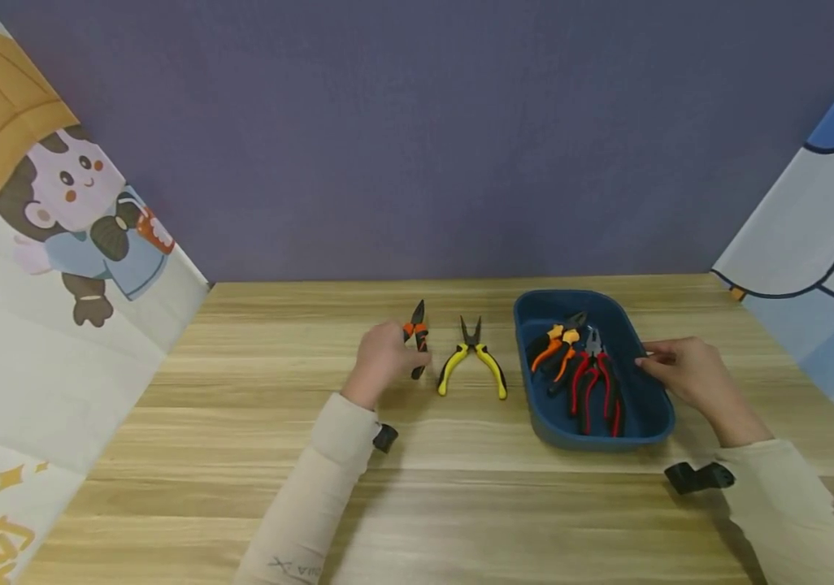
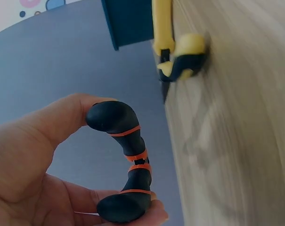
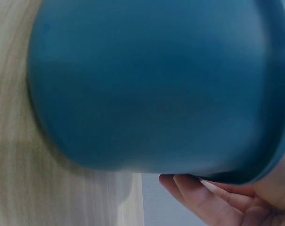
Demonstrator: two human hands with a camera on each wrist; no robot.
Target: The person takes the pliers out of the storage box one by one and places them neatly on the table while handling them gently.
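Note:
My left hand (image 1: pixel 385 357) grips pliers with black and orange handles (image 2: pixel 128 123), their pointed dark jaws facing away from me. In the left wrist view the thumb lies on one handle and the fingers on the other. Just to the right, yellow-and-black-handled needle-nose pliers (image 1: pixel 471 353) lie on the table with handles spread. My right hand (image 1: pixel 689 375) pinches the right rim of a blue plastic bin (image 1: pixel 592 444), fingers against its outer wall in the right wrist view. Inside the bin are several pliers, orange-and-black-handled ones (image 1: pixel 559 345) and red-and-black-handled ones (image 1: pixel 594 386).
The wood-grain table (image 1: pixel 461 520) ends at a plain purple-grey wall (image 1: pixel 432 146) at the back. Cartoon-printed panels (image 1: pixel 95 390) flank it on the left and right. A black wrist device (image 1: pixel 698 478) sits at the right sleeve.

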